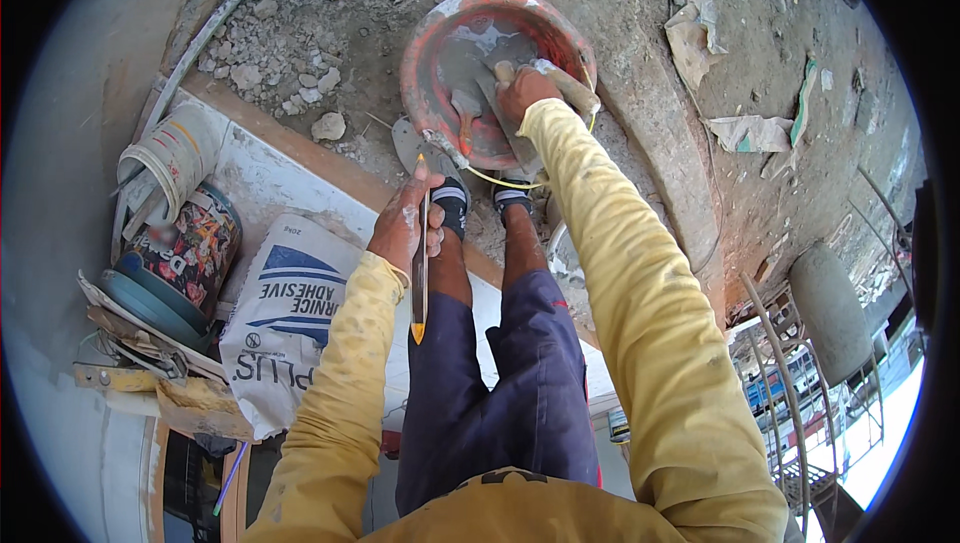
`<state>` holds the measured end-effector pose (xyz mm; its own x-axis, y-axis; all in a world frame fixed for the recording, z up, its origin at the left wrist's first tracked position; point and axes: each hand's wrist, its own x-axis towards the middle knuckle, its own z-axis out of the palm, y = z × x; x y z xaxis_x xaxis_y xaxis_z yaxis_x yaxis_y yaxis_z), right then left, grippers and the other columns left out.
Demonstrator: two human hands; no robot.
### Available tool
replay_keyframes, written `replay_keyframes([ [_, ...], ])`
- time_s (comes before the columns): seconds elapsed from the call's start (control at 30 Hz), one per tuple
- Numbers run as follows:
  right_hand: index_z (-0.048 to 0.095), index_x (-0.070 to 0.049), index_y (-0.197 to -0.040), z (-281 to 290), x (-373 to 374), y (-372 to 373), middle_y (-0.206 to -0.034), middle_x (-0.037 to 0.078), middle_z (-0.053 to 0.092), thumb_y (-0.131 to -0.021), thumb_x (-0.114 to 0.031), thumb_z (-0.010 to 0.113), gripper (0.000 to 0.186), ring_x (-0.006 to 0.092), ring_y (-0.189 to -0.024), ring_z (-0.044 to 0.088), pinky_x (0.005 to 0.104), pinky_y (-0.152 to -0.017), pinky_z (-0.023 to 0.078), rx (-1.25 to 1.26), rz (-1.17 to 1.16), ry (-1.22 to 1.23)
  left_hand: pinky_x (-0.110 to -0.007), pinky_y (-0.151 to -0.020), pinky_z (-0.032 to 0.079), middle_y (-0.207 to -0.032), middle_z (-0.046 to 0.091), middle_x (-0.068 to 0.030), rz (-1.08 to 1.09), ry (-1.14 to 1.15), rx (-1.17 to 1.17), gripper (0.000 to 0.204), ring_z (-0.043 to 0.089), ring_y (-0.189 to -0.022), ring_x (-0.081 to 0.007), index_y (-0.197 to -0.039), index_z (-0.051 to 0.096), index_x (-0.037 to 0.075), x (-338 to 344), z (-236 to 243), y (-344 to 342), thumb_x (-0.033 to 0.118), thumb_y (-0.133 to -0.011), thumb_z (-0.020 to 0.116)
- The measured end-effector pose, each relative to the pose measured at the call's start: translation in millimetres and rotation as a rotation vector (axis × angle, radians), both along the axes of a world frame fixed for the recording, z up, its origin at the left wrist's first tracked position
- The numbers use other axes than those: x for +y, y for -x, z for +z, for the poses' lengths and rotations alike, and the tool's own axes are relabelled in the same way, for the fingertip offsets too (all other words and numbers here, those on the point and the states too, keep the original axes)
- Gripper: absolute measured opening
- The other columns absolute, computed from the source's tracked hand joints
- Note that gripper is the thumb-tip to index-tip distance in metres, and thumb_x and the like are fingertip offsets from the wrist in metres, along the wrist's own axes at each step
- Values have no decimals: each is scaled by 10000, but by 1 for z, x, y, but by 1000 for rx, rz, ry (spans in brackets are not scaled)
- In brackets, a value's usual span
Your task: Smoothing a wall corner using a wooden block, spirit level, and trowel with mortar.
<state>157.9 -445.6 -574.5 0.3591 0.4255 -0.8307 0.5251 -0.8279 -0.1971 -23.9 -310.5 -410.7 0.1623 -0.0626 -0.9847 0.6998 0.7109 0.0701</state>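
Note:
My right hand [528, 93] reaches over the round reddish basin [415, 93], its fingers closed round the handle of a trowel. The trowel's flat grey blade [506, 123] slants down inside the basin. Grey wet mix [490, 48] coats the basin's inside. A brush [466, 123] with a red handle leans there, left of the blade. Beside my right hand lies a pale, mix-smeared cylinder [572, 90] at the rim. In front of my left knee, my left hand [405, 223] grips a long, narrow tool [420, 273] with yellow ends, seen edge-on; its exact kind is unclear.
At left stand a white adhesive bag [285, 313], a dark patterned bucket [185, 253] and a whitish pail [175, 158]. Rubble [290, 73] covers the ground beyond. A concrete ledge [630, 113] runs past the basin's right side. Torn paper [750, 133] lies farther right.

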Motion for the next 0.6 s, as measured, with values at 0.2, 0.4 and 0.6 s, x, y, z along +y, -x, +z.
replay_keyframes([
  [0.2, 662, 13, -1091, 15, -28, 13, -1080, 239, 660, -968, -313, 468, 399, 386, -1019, 660, 457, -813, 554, -129, 359, -96, -261, -498, 418, -715, 519, -2, -26, -45, 39, 626, 487, -546, -100, -1405, 465, 85, -2, -6, 13, 510, -950, 524],
  [0.4, 639, -54, -1181, 68, -4, -5, -1272, 171, 569, -950, -432, 506, 463, 352, -1214, 537, 493, -1013, 428, -243, -97, -52, -244, -467, 361, -690, 475, 9, -124, -180, -19, 454, 433, -526, -82, -1154, 546, 90, 0, -11, 19, 484, -927, 543],
  [0.6, 671, -121, -1152, 44, -15, -23, -1144, 107, 614, -920, -422, 515, 411, 300, -1175, 539, 457, -1025, 381, -427, 139, 9, -245, -483, 338, -673, 433, 27, -223, -254, -1, 491, 401, -546, -67, -879, 535, 92, -1, -10, 14, 582, -895, 568],
])
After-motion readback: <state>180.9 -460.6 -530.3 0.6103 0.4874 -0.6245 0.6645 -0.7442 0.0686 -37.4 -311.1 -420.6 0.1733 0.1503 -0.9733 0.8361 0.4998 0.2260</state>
